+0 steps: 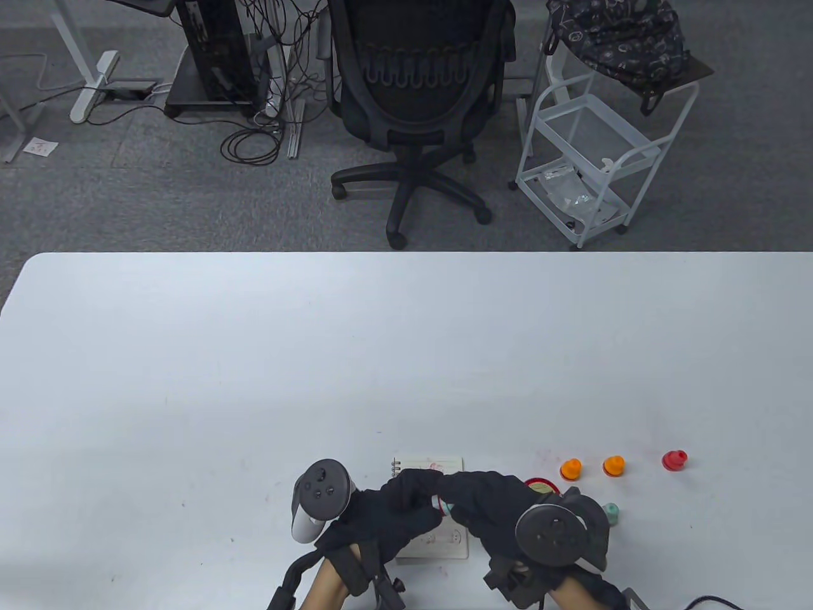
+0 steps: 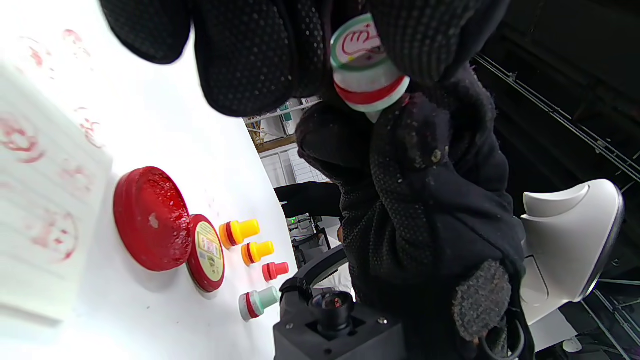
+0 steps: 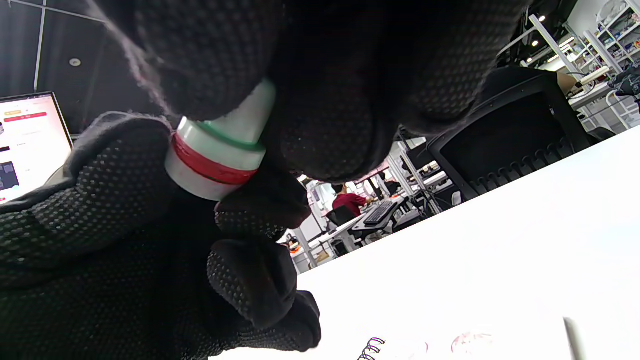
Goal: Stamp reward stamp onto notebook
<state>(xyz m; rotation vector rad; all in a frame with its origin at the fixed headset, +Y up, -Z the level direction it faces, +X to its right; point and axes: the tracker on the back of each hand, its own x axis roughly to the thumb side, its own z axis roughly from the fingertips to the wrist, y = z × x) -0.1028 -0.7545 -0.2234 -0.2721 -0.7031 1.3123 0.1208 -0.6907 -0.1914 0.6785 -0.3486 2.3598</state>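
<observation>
Closest to us, both hands meet over the notebook [image 1: 432, 508] near the table's [image 1: 254, 381] front edge. Our left hand [image 1: 381, 518] and right hand [image 1: 489, 508] are both curled around the same little stamp [image 2: 367, 75], a white one with red and green bands, pinched between the gloved fingers from both sides. It's held up in the air over the spiral notebook, not touching the page, with its round printing face showing a red design in the left wrist view. The notebook page already has a few faint red prints on it.

Just right of the notebook sits the open red ink pad [image 2: 150, 220], with its lid [image 2: 206, 252] leaning right beside it. A white-and-green stamp [image 1: 611, 512] stands near our right hand. A bit further back on the table there's a row of two orange stamps [image 1: 571, 469] and a red stamp [image 1: 674, 459], all apart from each other.

Beyond the table we see an office chair [image 1: 413, 95] and a white trolley [image 1: 597, 152].
</observation>
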